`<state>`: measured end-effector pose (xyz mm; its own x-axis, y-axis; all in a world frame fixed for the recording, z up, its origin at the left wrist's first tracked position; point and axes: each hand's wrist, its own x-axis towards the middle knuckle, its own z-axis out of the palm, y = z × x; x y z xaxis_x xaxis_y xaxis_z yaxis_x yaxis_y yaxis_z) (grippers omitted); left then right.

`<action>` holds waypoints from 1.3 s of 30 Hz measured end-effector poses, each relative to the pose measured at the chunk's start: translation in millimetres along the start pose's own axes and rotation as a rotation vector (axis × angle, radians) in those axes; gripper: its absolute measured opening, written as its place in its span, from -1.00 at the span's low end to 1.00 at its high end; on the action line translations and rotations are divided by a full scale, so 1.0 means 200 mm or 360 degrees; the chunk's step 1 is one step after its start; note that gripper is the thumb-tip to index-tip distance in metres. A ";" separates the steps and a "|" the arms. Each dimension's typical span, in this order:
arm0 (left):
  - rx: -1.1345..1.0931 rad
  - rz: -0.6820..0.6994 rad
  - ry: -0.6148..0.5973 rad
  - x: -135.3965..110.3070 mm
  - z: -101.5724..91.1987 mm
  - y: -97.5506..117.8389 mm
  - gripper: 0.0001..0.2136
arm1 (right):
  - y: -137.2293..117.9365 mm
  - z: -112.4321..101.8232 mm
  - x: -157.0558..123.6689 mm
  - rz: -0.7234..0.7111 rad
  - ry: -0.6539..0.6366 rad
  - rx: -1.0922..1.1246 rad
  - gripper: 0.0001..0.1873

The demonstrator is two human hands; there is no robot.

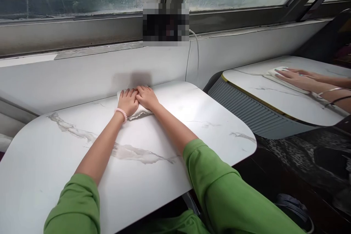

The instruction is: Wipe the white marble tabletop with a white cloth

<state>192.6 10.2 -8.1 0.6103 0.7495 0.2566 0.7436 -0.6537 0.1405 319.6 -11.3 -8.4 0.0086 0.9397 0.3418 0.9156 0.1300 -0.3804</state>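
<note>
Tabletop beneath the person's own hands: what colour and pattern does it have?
The tabletop is white with grey-brown, marble-like veins, seen in the head view.

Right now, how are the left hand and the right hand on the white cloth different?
The left hand has a pink band around its wrist, but the right hand has none. The left hand points forward and a bit to the right, while the right hand points forward and to the left. Both rest on the white cloth.
</note>
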 end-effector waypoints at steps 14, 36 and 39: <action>0.0150 -0.0050 -0.0099 -0.43 -0.11 0.26 -0.51 | -0.11 -0.10 -0.41 -0.0153 -0.0211 -0.0115 -0.45; 0.0147 0.0091 -0.0396 -0.91 -0.36 0.46 -0.52 | -0.31 -0.26 -0.91 -0.0426 -0.0246 0.0012 -0.56; 0.0104 -0.0095 -0.0432 -0.82 -0.34 0.34 -0.53 | -0.34 -0.17 -0.76 -0.0401 -0.0216 0.0029 -0.58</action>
<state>123.8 -163.5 24.9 0.6090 0.7930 -0.0170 0.7912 -0.6059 0.0834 269.5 -174.5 -5.2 -0.2732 0.9108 0.3096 0.8748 0.3691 -0.3138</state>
